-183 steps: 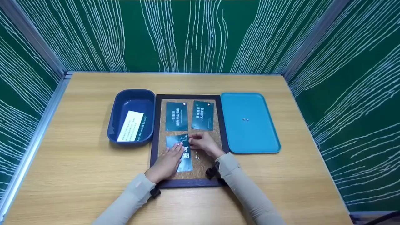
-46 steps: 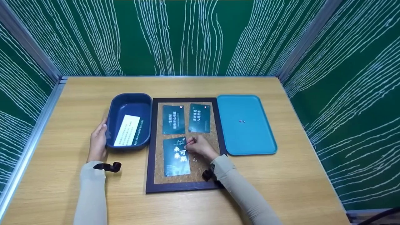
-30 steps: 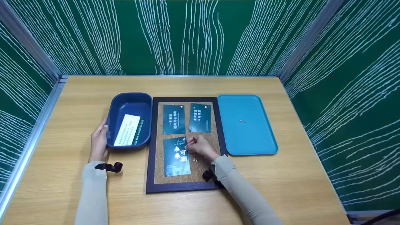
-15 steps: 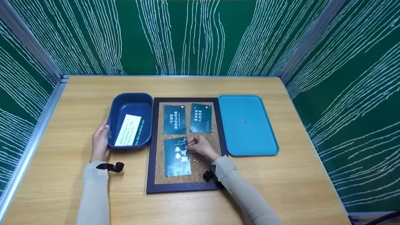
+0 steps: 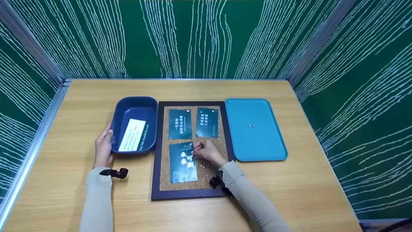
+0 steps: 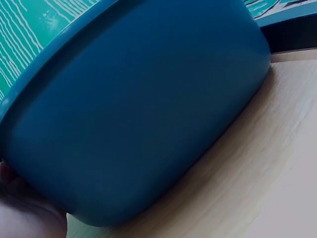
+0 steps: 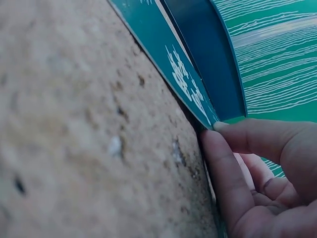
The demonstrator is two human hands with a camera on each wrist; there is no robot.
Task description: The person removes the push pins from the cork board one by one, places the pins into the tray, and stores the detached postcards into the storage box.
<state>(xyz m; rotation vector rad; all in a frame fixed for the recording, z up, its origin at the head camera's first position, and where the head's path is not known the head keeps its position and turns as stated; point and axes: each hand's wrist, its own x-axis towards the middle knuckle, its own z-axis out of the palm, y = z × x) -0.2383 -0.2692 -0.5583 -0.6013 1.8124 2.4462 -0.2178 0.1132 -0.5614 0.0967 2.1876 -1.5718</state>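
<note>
Three cards on one corkboard, one bin, one tray

Light wood-grain table, dark blue bin left, framed corkboard in the middle, turquoise tray right

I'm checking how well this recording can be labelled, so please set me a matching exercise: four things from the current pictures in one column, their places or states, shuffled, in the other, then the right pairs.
Things
1. Left hand
2. Right hand
3. White-and-teal card
4. Turquoise tray

Places or states
A. Lying inside the blue bin
B. Just right of the corkboard
C. Against the outer left side of the blue bin
D. Pinching the right edge of the lowest card

Right pairs: 1-C, 2-D, 3-A, 4-B
</note>
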